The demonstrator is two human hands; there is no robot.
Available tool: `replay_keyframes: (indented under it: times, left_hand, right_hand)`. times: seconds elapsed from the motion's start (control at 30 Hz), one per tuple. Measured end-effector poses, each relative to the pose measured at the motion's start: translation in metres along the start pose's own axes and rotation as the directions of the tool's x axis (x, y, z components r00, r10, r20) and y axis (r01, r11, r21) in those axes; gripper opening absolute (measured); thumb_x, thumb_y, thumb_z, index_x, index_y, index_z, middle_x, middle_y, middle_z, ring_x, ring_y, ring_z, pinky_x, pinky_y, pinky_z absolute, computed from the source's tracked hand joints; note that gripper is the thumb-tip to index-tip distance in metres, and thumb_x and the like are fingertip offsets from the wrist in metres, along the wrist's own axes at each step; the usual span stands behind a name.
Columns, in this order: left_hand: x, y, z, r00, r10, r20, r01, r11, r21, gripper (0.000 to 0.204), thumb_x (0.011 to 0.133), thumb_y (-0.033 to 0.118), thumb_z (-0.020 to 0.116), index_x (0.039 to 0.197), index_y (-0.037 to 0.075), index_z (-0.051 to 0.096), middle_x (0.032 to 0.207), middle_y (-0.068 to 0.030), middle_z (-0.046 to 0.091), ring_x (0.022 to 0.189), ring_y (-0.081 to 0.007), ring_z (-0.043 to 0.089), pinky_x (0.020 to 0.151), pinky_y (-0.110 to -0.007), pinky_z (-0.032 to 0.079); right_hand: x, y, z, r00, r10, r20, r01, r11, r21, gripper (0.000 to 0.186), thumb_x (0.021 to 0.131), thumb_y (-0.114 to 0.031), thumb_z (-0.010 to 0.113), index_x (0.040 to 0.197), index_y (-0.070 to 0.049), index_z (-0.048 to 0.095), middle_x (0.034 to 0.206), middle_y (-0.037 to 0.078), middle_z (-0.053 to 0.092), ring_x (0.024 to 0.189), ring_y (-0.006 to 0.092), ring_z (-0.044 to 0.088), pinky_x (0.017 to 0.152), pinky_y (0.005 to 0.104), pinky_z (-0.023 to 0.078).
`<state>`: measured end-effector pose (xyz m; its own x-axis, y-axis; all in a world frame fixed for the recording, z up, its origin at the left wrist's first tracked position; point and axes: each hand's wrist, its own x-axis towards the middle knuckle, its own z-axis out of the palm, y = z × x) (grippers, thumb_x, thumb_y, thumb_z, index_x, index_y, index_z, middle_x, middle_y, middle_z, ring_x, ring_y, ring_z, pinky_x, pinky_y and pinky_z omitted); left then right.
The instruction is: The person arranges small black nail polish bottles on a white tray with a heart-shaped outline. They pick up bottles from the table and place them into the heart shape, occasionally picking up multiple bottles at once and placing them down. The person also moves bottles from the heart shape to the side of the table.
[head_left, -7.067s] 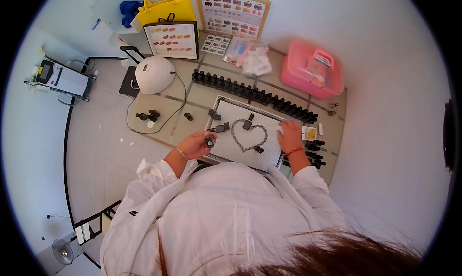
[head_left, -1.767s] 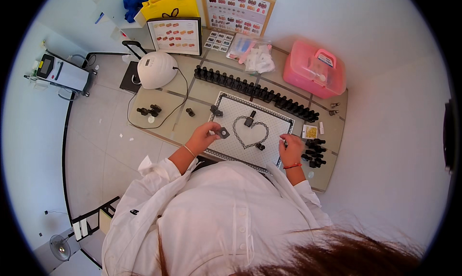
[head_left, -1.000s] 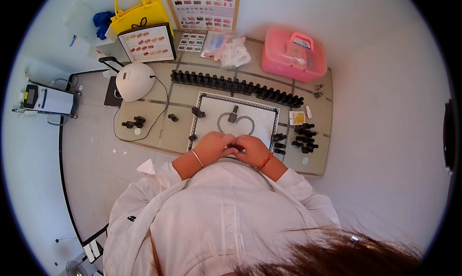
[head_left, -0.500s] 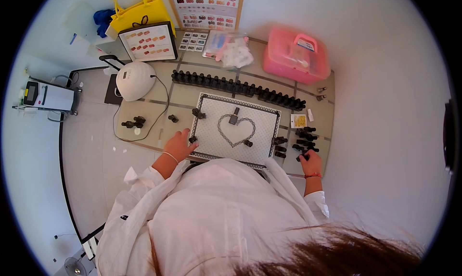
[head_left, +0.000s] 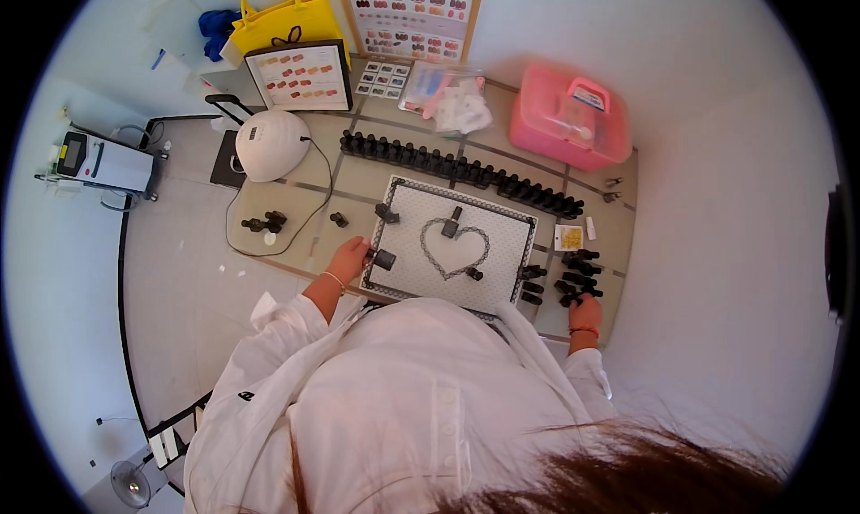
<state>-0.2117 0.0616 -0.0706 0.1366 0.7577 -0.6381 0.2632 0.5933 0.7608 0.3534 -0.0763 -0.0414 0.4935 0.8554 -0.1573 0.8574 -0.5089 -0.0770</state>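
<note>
My left hand point(head_left: 348, 261) is closed on a black nail polish bottle point(head_left: 384, 260), tilted over the left edge of a white mat point(head_left: 412, 277) with a lace border and heart pattern. More such bottles lie or stand on the mat: one at the top of the heart point(head_left: 451, 224), one at its lower tip point(head_left: 475, 274), and some near the upper left point(head_left: 387, 214). At the right, my right hand point(head_left: 585, 315) has its fingers at the nearest bottle of a dark cluster point(head_left: 580, 270); its fingertips are partly hidden. A few bottles point(head_left: 532, 286) lie along the mat's right edge.
Behind the mat runs a long row of black bottles point(head_left: 457, 168). A white nail lamp point(head_left: 272, 145) with a cord stands back left. A pink case point(head_left: 571, 120), plastic bags point(head_left: 461, 102), colour charts point(head_left: 300, 75) and a yellow bag point(head_left: 296, 21) line the back.
My left hand has lifted its bottle and turned it so the body shows over the mat. The right hand stays at the right-hand cluster. The whole view has shifted slightly.
</note>
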Motion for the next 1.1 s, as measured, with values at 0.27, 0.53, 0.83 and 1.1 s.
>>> replay_keyframes:
  times: [0.27, 0.53, 0.83, 1.1]
  left_hand:
    - [-0.023, 0.033, 0.001, 0.902, -0.122, 0.414, 0.41, 0.543, -0.733, 0.023, 0.1, 0.038, 0.048, 0.086, 0.019, 0.05, 0.062, 0.0053, 0.034, 0.051, -0.0077, 0.029, 0.044, -0.023, 0.025]
    - [-0.025, 0.029, 0.003, 0.917, -0.077, 0.392, 0.368, 0.544, -0.754, 0.023, 0.099, 0.037, 0.049, 0.086, 0.018, 0.05, 0.062, 0.0048, 0.034, 0.05, -0.0078, 0.029, 0.044, -0.023, 0.026]
    - [-0.028, -0.005, -0.006, 0.925, 0.339, -0.171, -0.304, 0.932, 0.198, 0.027, 0.098, 0.031, 0.052, 0.086, 0.007, 0.057, 0.065, -0.0053, 0.054, 0.056, -0.0167, 0.048, 0.052, -0.03, 0.04]
    - [-0.062, 0.005, -0.026, 0.874, 0.449, -0.187, -0.346, 0.844, 0.41, 0.027, 0.094, 0.027, 0.058, 0.086, 0.002, 0.057, 0.068, -0.0153, 0.056, 0.062, -0.0294, 0.053, 0.061, -0.038, 0.044]
  right_hand:
    - [0.001, -0.019, -0.017, 0.998, 0.059, 0.036, -0.056, 0.996, -0.071, 0.024, 0.078, -0.022, 0.073, 0.094, -0.005, 0.068, 0.088, 0.018, 0.069, 0.086, 0.0369, 0.066, 0.076, 0.0455, 0.053]
    - [0.002, -0.025, -0.033, 0.999, 0.048, 0.016, -0.048, 0.998, -0.036, 0.027, 0.078, -0.022, 0.073, 0.098, -0.005, 0.067, 0.092, 0.018, 0.07, 0.087, 0.0364, 0.067, 0.077, 0.0445, 0.054]
    - [-0.011, -0.204, -0.094, 0.893, -0.446, -0.062, 0.429, 0.802, 0.416, 0.022, 0.081, -0.014, 0.068, 0.101, -0.005, 0.066, 0.092, 0.014, 0.065, 0.081, 0.0333, 0.064, 0.074, 0.0397, 0.052]
    - [-0.025, -0.394, -0.028, 0.56, -0.826, 0.065, 0.682, 0.505, 0.529, 0.046, 0.08, -0.01, 0.07, 0.123, -0.009, 0.054, 0.117, 0.016, 0.052, 0.103, 0.0369, 0.057, 0.088, 0.0416, 0.049]
